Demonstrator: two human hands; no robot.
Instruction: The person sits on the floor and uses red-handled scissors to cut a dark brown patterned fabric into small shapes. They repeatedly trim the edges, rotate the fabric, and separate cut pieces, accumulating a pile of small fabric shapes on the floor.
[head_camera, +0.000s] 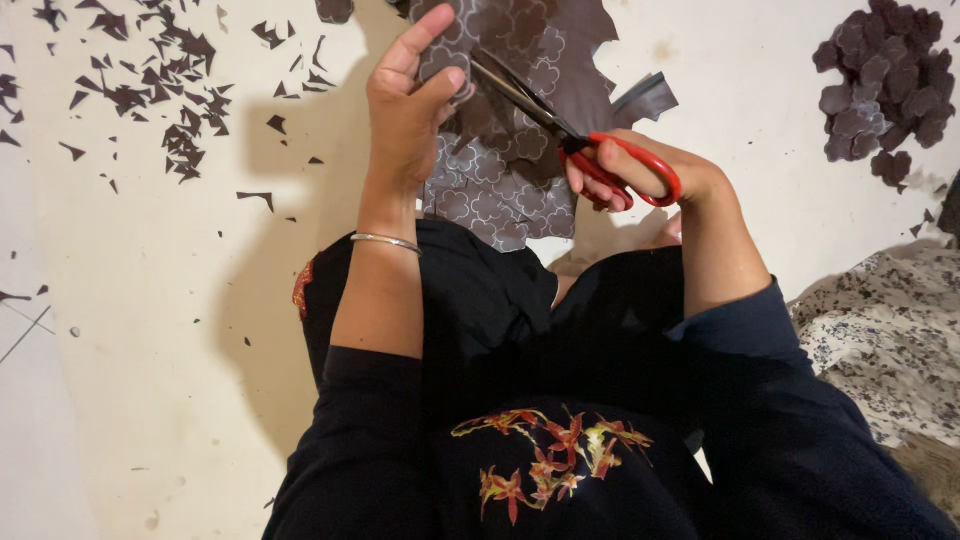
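Between thumb and fingers of the left hand (408, 105), patterned dark fabric (500, 170) is pinched; red-handled scissors (590, 150) are gripped by the right hand (640, 175), blades parted around its edge.

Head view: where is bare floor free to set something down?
Widest bare patch: pale floor left of the left hand, below the scattered scraps. A smaller one lies between the scissors and the cut-out pile. Crowded: top left, top right, patterned cloth.

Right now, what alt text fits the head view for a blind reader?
Right hand works red-handled scissors into a dark sheet printed with flower outlines, which the left hand grips. Dark offcuts litter the pale floor at left; cut flower shapes are piled at right.
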